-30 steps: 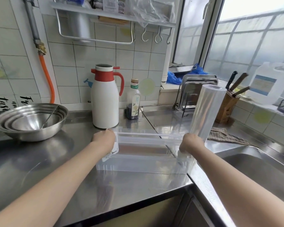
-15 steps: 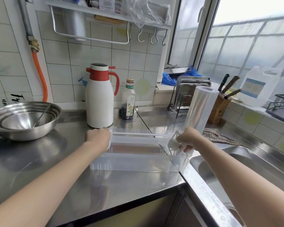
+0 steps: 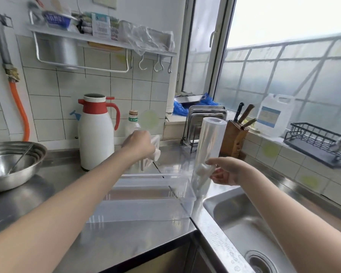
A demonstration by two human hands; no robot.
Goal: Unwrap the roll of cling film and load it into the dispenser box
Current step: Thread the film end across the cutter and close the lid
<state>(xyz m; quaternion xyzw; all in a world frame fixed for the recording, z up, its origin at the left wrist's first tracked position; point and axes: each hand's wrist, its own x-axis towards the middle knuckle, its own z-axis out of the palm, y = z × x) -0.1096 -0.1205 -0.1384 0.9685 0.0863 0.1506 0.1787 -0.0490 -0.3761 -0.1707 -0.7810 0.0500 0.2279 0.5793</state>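
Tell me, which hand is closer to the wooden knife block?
Right. The right hand holds the cling film roll, just in front of the knife block. The left hand is farther left, near the white thermos jug.

Two bare forearms, no sleeves in view, left grip [image 3: 139, 143], right grip [image 3: 229, 171], ringless fingers

1 head-worn view looks forward and down, close over the steel counter [image 3: 47, 203], facing the window [image 3: 283, 56].
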